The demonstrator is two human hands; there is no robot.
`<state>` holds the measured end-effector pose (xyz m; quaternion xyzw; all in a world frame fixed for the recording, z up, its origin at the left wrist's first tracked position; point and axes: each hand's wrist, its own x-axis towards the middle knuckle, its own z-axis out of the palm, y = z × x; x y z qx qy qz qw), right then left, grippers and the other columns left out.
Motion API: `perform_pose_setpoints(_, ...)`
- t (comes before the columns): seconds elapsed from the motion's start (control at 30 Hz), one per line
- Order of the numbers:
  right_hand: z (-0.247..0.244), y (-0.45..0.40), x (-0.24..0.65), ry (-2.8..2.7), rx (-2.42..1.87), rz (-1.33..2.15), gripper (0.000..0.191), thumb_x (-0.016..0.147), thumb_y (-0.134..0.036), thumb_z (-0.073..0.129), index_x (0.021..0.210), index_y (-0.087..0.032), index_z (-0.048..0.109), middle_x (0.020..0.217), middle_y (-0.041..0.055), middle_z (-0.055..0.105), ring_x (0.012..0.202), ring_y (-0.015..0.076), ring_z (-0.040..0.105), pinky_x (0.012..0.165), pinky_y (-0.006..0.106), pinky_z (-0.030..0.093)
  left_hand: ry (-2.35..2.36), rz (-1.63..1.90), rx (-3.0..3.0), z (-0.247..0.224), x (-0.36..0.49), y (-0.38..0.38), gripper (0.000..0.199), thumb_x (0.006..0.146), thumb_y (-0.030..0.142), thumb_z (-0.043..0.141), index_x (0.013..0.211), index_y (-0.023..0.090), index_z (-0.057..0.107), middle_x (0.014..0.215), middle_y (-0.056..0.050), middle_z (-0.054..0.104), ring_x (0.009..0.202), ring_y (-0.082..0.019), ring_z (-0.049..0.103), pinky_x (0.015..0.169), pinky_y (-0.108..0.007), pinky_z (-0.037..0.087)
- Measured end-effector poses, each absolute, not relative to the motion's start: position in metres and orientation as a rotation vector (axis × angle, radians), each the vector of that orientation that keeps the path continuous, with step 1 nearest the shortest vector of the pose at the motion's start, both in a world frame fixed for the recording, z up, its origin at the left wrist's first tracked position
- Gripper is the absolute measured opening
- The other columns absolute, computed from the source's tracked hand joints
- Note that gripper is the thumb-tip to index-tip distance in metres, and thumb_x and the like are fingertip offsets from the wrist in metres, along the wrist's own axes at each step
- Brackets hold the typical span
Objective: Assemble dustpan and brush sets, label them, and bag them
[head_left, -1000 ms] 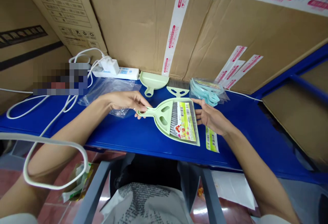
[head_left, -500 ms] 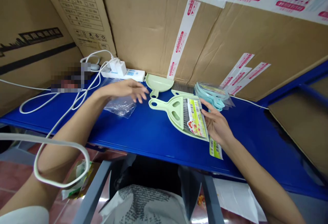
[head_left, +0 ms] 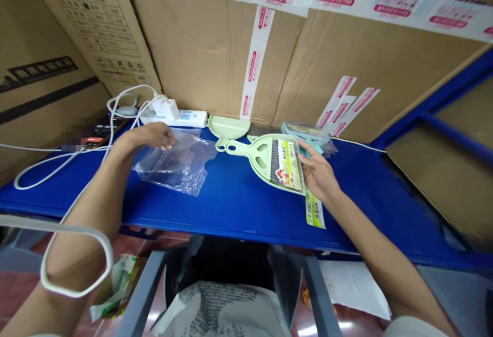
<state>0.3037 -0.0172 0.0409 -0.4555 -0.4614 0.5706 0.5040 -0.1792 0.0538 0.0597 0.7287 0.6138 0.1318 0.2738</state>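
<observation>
My right hand (head_left: 318,172) grips the wide end of a light green dustpan (head_left: 252,165), thumb on top, raised a little above the table. A small brush (head_left: 262,160) with grey bristles lies nested in the pan, with a printed label card (head_left: 289,165) over the bristles. My left hand (head_left: 156,135) is closed, fingers curled at the upper edge of a clear plastic bag (head_left: 181,167) on the table. Just behind the held pan are a second green dustpan (head_left: 229,126) and another brush, mostly hidden.
Blue bagged dustpan sets (head_left: 308,134) lie at the back right. Another label card (head_left: 316,211) is below my right hand. A white power strip (head_left: 192,118) with a looping white cable (head_left: 77,293) is at the left. Cardboard (head_left: 200,49) walls the back of the blue table (head_left: 239,213).
My left hand has moved left and closed its fingers at the bag, which now spreads wider. My right hand still holds the dustpan and brush. The view has shifted slightly.
</observation>
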Motion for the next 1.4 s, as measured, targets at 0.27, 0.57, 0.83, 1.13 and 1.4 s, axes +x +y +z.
perform_pose_setpoints(0.27, 0.042, -0.017, 0.304, -1.059, -1.088, 1.409, 0.092, 0.080, -0.032, 0.085, 0.164, -0.028, 0.049, 0.118, 0.0054, 0.083, 0.104, 0.0287, 0.081, 0.084, 0.042, 0.068, 2.192, 0.404, 1.886, 0.098, -0.148, 0.025, 0.019, 0.086, 0.019, 0.064, 0.105, 0.019, 0.066, 0.077, -0.005, 0.075, 0.078, -0.028, 0.073, 0.076, -0.032, 0.049)
perform_pose_setpoints(0.57, 0.044, -0.010, 0.313, -1.089, -1.117, 1.348, 0.085, 0.081, -0.033, 0.083, 0.161, -0.030, 0.053, 0.123, 0.0059, 0.082, 0.114, 0.0306, 0.079, 0.091, 0.044, 0.068, 1.214, 0.566, 2.316, 0.100, -0.123, 0.007, 0.036, 0.102, 0.036, 0.069, 0.130, 0.018, 0.081, 0.117, -0.009, 0.083, 0.093, -0.018, 0.073, 0.086, -0.028, 0.053)
perform_pose_setpoints(0.83, 0.055, -0.010, 0.322, -1.133, -1.133, 1.429, 0.083, 0.082, -0.027, 0.085, 0.159, -0.025, 0.057, 0.118, 0.0062, 0.085, 0.107, 0.0287, 0.082, 0.092, 0.041, 0.067, 0.561, 0.404, 2.348, 0.051, -0.040, -0.014, 0.017, 0.102, 0.026, 0.075, 0.114, 0.021, 0.085, 0.101, -0.009, 0.085, 0.091, -0.021, 0.080, 0.084, -0.029, 0.057)
perform_pose_setpoints(1.13, 0.055, -0.008, 0.329, -1.145, -1.140, 1.533, 0.077, 0.080, -0.024, 0.088, 0.153, -0.023, 0.064, 0.115, 0.0050, 0.086, 0.092, 0.0219, 0.082, 0.084, 0.033, 0.066, 0.449, 0.632, 2.312, 0.060, -0.050, -0.018, 0.008, 0.098, 0.029, 0.083, 0.101, 0.024, 0.089, 0.091, -0.008, 0.084, 0.083, -0.018, 0.077, 0.078, -0.028, 0.057)
perform_pose_setpoints(1.4, 0.048, -0.013, 0.315, -1.108, -1.145, 1.699, 0.081, 0.076, -0.024, 0.094, 0.152, -0.024, 0.067, 0.110, 0.0057, 0.087, 0.087, 0.0216, 0.081, 0.076, 0.030, 0.063, 0.264, 0.827, 2.314, 0.037, -0.021, -0.027, 0.011, 0.096, 0.023, 0.085, 0.106, 0.024, 0.089, 0.086, -0.008, 0.085, 0.073, -0.017, 0.075, 0.067, -0.028, 0.056)
